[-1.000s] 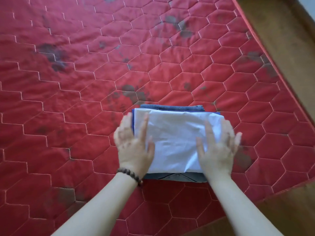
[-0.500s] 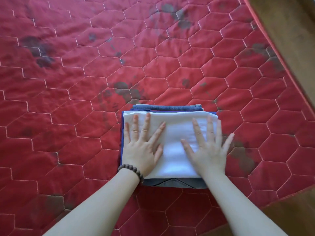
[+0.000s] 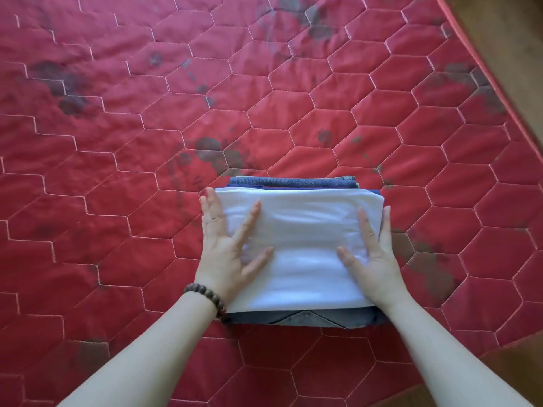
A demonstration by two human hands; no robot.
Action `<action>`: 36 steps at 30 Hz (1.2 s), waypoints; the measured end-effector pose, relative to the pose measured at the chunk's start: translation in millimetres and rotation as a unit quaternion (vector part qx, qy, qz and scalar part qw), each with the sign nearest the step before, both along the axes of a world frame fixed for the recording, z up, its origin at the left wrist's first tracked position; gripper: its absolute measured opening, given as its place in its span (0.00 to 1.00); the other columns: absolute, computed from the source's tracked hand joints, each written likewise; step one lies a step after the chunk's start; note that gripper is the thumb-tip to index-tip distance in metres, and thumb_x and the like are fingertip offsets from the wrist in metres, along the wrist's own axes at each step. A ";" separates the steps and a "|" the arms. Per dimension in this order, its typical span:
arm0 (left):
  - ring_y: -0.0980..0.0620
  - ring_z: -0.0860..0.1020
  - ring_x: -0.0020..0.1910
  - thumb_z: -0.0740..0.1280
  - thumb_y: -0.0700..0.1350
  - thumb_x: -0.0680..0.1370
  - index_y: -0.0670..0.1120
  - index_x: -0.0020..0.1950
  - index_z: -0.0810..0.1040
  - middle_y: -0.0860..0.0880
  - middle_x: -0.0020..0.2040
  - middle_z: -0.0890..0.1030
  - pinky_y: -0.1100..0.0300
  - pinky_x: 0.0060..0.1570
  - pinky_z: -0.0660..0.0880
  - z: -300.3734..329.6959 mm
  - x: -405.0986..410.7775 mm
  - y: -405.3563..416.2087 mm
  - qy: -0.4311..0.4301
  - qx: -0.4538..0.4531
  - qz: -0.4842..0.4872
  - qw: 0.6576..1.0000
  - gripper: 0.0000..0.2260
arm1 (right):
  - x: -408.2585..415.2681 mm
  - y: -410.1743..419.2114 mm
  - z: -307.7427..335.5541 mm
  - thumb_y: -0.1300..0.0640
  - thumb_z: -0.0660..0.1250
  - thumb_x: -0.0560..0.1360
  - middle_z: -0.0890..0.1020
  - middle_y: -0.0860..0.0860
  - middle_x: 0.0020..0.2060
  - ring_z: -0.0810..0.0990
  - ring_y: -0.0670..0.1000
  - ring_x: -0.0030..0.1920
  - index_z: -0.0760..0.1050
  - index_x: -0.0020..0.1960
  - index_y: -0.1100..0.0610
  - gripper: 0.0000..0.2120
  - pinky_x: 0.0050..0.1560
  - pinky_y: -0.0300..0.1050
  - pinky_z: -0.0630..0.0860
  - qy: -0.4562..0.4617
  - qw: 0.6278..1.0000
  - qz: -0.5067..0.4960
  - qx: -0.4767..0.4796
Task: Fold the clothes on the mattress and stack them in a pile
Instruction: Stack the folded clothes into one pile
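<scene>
Resting on: the mattress (image 3: pixel 264 118), red and quilted in hexagons, carries one pile of folded clothes (image 3: pixel 299 317) a little toward 5 o'clock from the middle of the view.
Top of the pile: a white cloth (image 3: pixel 302 245), folded into a rectangle, lies flat and covers nearly all that is beneath it.
Lower layers: jeans (image 3: pixel 293 182) show as a blue band past the cloth's 12 o'clock edge, and grey-blue denim with a pointed seam shows under its 6 o'clock edge; a thin dark blue layer peeks out between cloth and jeans at 12 o'clock and along the 3 o'clock corner.
Left hand (image 3: pixel 226 248): at the pile's 9 o'clock side, palm down, fingers straight and spread wide; forefinger and thumb lie on the white cloth, while the other fingers run along the cloth's edge. It grasps nothing.
Right hand (image 3: pixel 373 257): at the 3 o'clock side, palm down, fingers straight; thumb and forefinger lie on the cloth, and the outer fingers run along the edge of the pile. It also grasps nothing.
Wrist: a bracelet (image 3: pixel 207 298) of dark brown beads circles the left wrist, touching the pile's 7 o'clock corner.
Stains: dark blotches mark the mattress at 12 o'clock of the pile, at 3 o'clock just beside the right hand, and farther off toward 10 and 1 o'clock.
Edges: a brown wooden floor (image 3: pixel 505 39) shows beyond the mattress border at 2 o'clock and again at 5 o'clock.
</scene>
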State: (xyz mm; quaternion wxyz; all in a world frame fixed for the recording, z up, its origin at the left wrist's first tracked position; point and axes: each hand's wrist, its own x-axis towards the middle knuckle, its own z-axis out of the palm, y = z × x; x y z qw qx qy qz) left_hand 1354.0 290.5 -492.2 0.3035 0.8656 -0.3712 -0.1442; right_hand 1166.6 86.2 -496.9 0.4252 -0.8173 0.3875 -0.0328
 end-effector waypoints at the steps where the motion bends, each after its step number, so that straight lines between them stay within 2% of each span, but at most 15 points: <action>1: 0.43 0.33 0.76 0.63 0.66 0.71 0.68 0.75 0.52 0.49 0.75 0.27 0.38 0.74 0.51 -0.3 1.3 4.1 0.050 0.003 0.021 0.999 0.35 | -2.3 -0.8 1.0 0.28 0.61 0.65 0.40 0.35 0.76 0.50 0.32 0.72 0.47 0.70 0.24 0.38 0.63 0.44 0.62 0.009 1.000 -0.004 0.026; 3: 0.47 0.38 0.78 0.64 0.69 0.68 0.71 0.74 0.48 0.50 0.77 0.31 0.48 0.75 0.53 -0.2 2.0 9.2 0.143 -0.005 0.043 0.989 0.38 | -3.1 -0.4 1.5 0.28 0.61 0.64 0.52 0.37 0.75 0.57 0.39 0.72 0.47 0.69 0.22 0.38 0.65 0.42 0.59 0.012 0.998 -0.006 0.057; 4: 0.51 0.43 0.78 0.64 0.69 0.68 0.71 0.74 0.46 0.51 0.79 0.38 0.56 0.74 0.54 -0.1 1.9 10.5 0.171 -0.012 0.046 0.984 0.39 | -1.8 0.3 2.1 0.29 0.62 0.64 0.57 0.36 0.72 0.59 0.40 0.70 0.47 0.69 0.22 0.38 0.65 0.41 0.59 0.012 0.998 -0.009 0.069; 6: 0.58 0.56 0.75 0.64 0.69 0.68 0.72 0.73 0.44 0.58 0.78 0.52 0.73 0.67 0.56 0.2 1.9 10.3 0.203 -0.015 0.051 0.978 0.40 | 0.2 1.4 4.3 0.31 0.63 0.65 0.60 0.35 0.69 0.62 0.41 0.69 0.47 0.68 0.20 0.37 0.66 0.41 0.60 0.015 0.996 -0.013 0.089; 7: 0.59 0.61 0.73 0.64 0.68 0.68 0.73 0.73 0.44 0.59 0.76 0.56 0.76 0.64 0.57 0.9 2.2 9.7 0.211 -0.009 0.051 0.976 0.40 | 1.1 1.7 5.7 0.33 0.64 0.66 0.61 0.35 0.70 0.64 0.43 0.69 0.47 0.67 0.20 0.37 0.67 0.42 0.61 0.017 0.995 -0.013 0.098; 10: 0.56 0.67 0.69 0.65 0.67 0.68 0.74 0.72 0.42 0.55 0.74 0.63 0.67 0.64 0.62 4.1 4.0 10.6 0.237 0.003 0.048 0.970 0.40 | 3.9 1.1 12.0 0.36 0.67 0.68 0.65 0.40 0.71 0.68 0.48 0.68 0.47 0.66 0.19 0.37 0.69 0.49 0.66 0.026 0.990 -0.013 0.138; 13: 0.55 0.72 0.64 0.67 0.68 0.67 0.76 0.70 0.42 0.56 0.71 0.67 0.62 0.62 0.68 11.0 6.7 12.0 0.275 0.011 0.042 0.960 0.42 | 6.3 -3.1 17.1 0.43 0.70 0.73 0.70 0.40 0.67 0.73 0.48 0.63 0.48 0.65 0.18 0.38 0.61 0.45 0.70 0.025 0.984 -0.012 0.178; 16: 0.61 0.75 0.55 0.68 0.67 0.67 0.78 0.69 0.41 0.63 0.64 0.71 0.71 0.52 0.70 16.3 12.5 10.7 0.302 0.026 0.031 0.953 0.42 | 7.9 -9.7 20.7 0.43 0.70 0.72 0.69 0.32 0.63 0.74 0.43 0.59 0.46 0.65 0.18 0.39 0.53 0.39 0.70 0.032 0.978 0.000 0.206; 18: 0.63 0.76 0.51 0.68 0.69 0.64 0.79 0.68 0.40 0.64 0.59 0.73 0.70 0.48 0.71 18.3 18.8 10.0 0.315 0.037 0.030 0.948 0.43 | 8.8 -13.2 21.9 0.40 0.71 0.70 0.67 0.27 0.60 0.73 0.37 0.58 0.46 0.65 0.18 0.39 0.51 0.34 0.70 0.029 0.974 0.002 0.226; 20: 0.62 0.78 0.48 0.68 0.70 0.62 0.80 0.67 0.40 0.66 0.56 0.74 0.68 0.45 0.73 18.5 24.1 9.7 0.325 0.040 0.029 0.945 0.44 | 9.7 -15.8 22.0 0.37 0.72 0.67 0.68 0.24 0.58 0.73 0.32 0.56 0.47 0.65 0.18 0.40 0.47 0.31 0.71 0.022 0.971 -0.002 0.238; 23: 0.67 0.78 0.49 0.70 0.67 0.63 0.80 0.67 0.42 0.72 0.58 0.70 0.73 0.43 0.73 17.5 24.6 9.7 0.345 0.014 0.029 0.938 0.44 | 10.4 -15.5 20.6 0.38 0.71 0.66 0.70 0.24 0.59 0.75 0.32 0.56 0.49 0.66 0.18 0.40 0.48 0.33 0.73 0.011 0.967 -0.016 0.253; 26: 0.77 0.72 0.54 0.73 0.60 0.67 0.79 0.68 0.44 0.75 0.65 0.62 0.79 0.46 0.70 14.7 22.1 10.2 0.359 -0.023 0.014 0.933 0.44 | 10.5 -13.1 20.1 0.40 0.71 0.66 0.73 0.22 0.55 0.77 0.31 0.55 0.50 0.66 0.19 0.40 0.48 0.33 0.74 -0.002 0.967 -0.026 0.254; 28: 0.79 0.68 0.57 0.75 0.59 0.68 0.77 0.69 0.44 0.77 0.67 0.57 0.80 0.47 0.68 15.7 21.6 9.8 0.355 -0.037 0.000 0.934 0.45 | 10.1 -11.3 21.5 0.41 0.71 0.66 0.74 0.25 0.56 0.77 0.32 0.54 0.51 0.66 0.19 0.39 0.49 0.34 0.73 -0.006 0.968 -0.033 0.249; 33: 0.81 0.66 0.58 0.76 0.59 0.67 0.77 0.70 0.48 0.80 0.68 0.55 0.83 0.48 0.65 29.1 20.6 18.2 0.345 -0.059 0.019 0.937 0.44 | 9.5 0.1 37.7 0.44 0.74 0.69 0.70 0.23 0.60 0.73 0.28 0.57 0.54 0.68 0.22 0.38 0.47 0.21 0.70 -0.031 0.968 -0.029 0.248; 36: 0.81 0.65 0.58 0.76 0.59 0.67 0.76 0.71 0.48 0.80 0.68 0.55 0.83 0.48 0.65 52.7 16.0 35.0 0.353 -0.063 0.034 0.933 0.44 | 10.5 12.7 61.4 0.49 0.73 0.72 0.69 0.21 0.60 0.71 0.25 0.58 0.56 0.69 0.24 0.37 0.48 0.20 0.68 -0.041 0.965 -0.014 0.260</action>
